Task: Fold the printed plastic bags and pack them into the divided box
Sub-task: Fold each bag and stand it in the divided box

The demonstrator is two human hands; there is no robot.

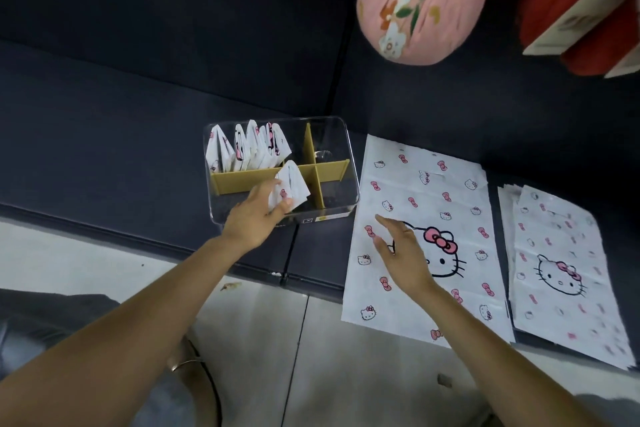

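Note:
A clear plastic box (341, 146) with tan dividers sits on the dark sofa seat. Several folded triangular bags (247, 147) stand in its far left compartment. My left hand (258, 213) pinches one folded white bag (293, 185) and holds it over the near left compartment. A flat white bag with a cat print (450, 204) lies to the right of the box. My right hand (401, 248) hovers over that flat bag's left half, fingers straight and spread.
A stack of more flat printed bags (561, 263) lies at the far right. A pink flowered cushion (422, 0) and red items (581, 0) rest against the sofa back. The sofa's front edge and pale floor tiles (329, 357) are near me.

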